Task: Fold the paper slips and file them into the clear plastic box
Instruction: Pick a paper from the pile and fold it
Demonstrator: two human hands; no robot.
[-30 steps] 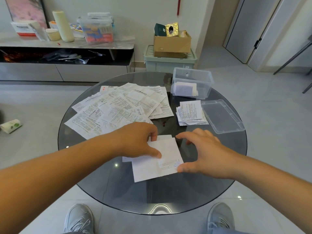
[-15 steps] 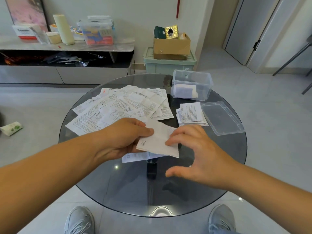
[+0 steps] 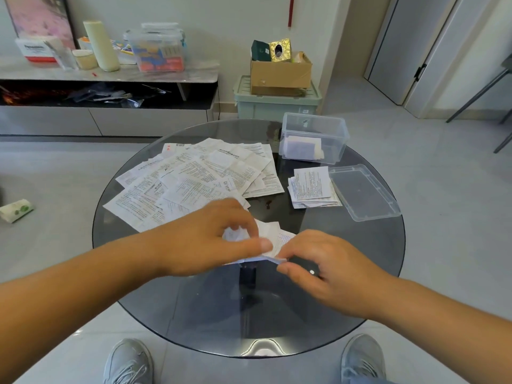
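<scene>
Left hand (image 3: 210,239) and right hand (image 3: 318,261) pinch one paper slip (image 3: 273,239) together.

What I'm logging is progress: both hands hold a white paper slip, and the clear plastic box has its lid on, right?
No: head view shows the clear plastic box open, its clear lid on the glass table. Left hand and right hand hold the white paper slip.

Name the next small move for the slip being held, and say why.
Probably press the crease flat on the table: both the left hand and right hand pinch the slip, which looks only half folded. The open box waits at the far right.
</scene>
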